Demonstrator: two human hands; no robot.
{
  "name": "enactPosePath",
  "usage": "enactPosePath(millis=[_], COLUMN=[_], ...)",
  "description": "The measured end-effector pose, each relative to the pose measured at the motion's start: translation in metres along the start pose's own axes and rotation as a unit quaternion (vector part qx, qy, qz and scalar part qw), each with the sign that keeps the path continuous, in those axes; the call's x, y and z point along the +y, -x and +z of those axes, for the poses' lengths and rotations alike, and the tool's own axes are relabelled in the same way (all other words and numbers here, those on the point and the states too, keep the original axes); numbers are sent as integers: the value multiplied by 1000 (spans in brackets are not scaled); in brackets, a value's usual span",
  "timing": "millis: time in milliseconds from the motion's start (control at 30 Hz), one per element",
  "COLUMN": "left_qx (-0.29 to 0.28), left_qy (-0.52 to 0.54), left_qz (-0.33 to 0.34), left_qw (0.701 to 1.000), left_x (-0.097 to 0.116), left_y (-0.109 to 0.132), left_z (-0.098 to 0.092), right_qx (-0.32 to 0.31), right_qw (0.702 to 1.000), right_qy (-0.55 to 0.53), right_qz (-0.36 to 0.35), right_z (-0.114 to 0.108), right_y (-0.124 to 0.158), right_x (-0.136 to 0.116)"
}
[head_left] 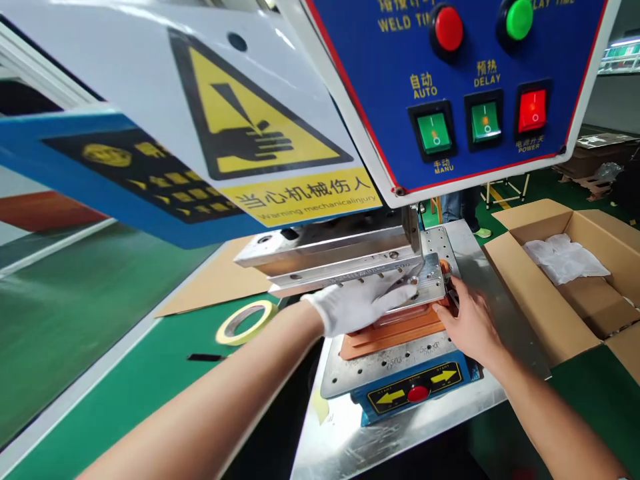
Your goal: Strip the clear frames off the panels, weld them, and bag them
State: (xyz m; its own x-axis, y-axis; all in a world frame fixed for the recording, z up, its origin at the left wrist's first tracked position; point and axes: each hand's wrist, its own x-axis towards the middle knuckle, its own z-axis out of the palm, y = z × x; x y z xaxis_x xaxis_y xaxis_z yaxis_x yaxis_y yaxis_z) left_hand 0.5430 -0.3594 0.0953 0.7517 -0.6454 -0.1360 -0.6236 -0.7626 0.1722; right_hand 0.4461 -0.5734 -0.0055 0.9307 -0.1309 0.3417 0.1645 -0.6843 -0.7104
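Note:
My left hand [353,307], in a white glove, lies with fingers stretched out across the top of a flat metal plate [431,277]. The plate sits over a stacked orange base [395,331] on a drilled steel bed [350,373]. My bare right hand [470,317] is curled at the plate's right end, thumb near the orange edge and fingers around a small fitting there; the exact contact is partly hidden. Close above my left hand hangs the press's metal block [335,257]. A red button [419,394] between yellow arrows is on the bed's front.
The blue control panel [480,140] and a slanted warning board [270,133] hang over the work. A tape roll [270,313] and black strip [205,357] lie on the green surface at left. An open carton [550,313] holding white plastic stands right. Another person's legs [460,205] show behind.

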Motion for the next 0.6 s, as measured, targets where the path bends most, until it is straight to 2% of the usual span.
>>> enactPosePath(millis=[100,200,433,600], left_qx=[5,-9,-8,8], left_qy=[0,-9,-33,-34], left_qz=[17,20,-3,9], left_qw=[1000,1000,999,999], left_x=[23,34,33,34], left_y=[-14,-20,-18,-20], left_z=[6,8,9,11], right_qx=[5,0,-43,-37], right_qw=[1000,1000,996,996], right_qy=[-2,-7,-61,-23], right_qz=[-11,-23,-49,-83], right_z=[1,-1,-15,-15], right_y=[0,-1,-4,-7], right_x=[0,2,11,11])
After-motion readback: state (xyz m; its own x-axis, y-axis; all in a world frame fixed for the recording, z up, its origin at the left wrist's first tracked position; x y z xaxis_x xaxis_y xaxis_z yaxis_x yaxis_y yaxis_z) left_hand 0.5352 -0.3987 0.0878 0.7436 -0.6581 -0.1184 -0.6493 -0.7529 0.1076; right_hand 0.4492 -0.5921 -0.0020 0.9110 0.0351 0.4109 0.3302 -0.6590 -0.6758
